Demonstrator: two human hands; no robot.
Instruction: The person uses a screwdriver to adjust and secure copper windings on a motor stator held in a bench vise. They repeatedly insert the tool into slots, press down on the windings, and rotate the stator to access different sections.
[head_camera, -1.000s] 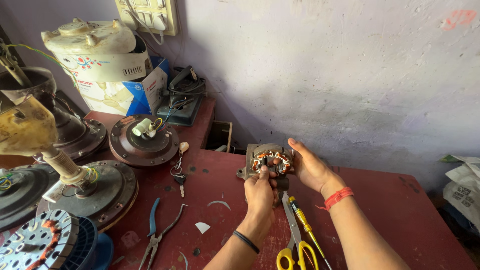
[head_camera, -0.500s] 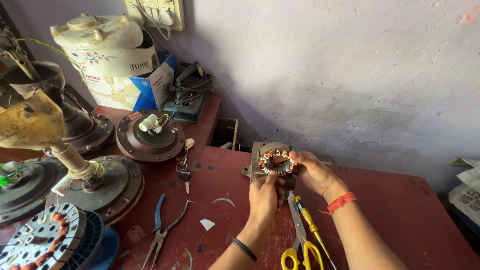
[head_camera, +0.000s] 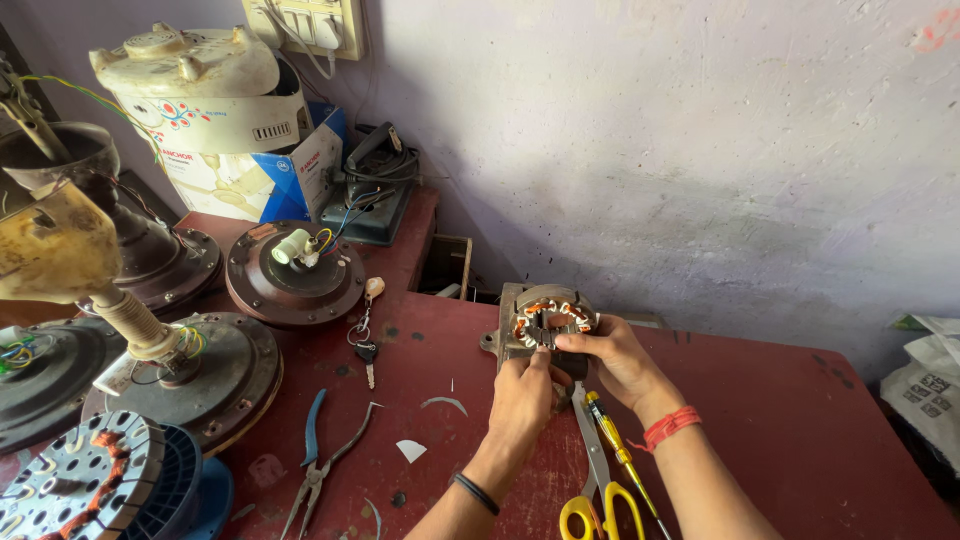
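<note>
Scuffed red workbench shoved up against a grubby lilac wall, pretty typical repair corner. Both hands are on a small motor stator, a grey metal frame with copper windings in a ring, sitting toward the far edge of the bench about mid-width. The left hand comes up from below with its fingers curled tight against the near side of the frame, thumb tucked in at the windings. The right hand has its fingers pressed together and hooked over the stator's right side, fingertips on the coil ring. Can't tell if the stator is resting on the bench or lifted slightly. The left wrist has a black band, the right wrist a red thread.

Just near of the hands lie yellow-handled scissors and a yellow tester screwdriver, side by side between the forearms. Off to the left there's a pair of blue-handled pliers, a bunch of keys, and a few white paper scraps. Further left it's all ceiling fan motors, round and brown, some with wires sticking out, plus a wound stator on a blue part in the near-left corner. At the far left a cream appliance sits on a cardboard box, under a switchboard on the wall.
</note>
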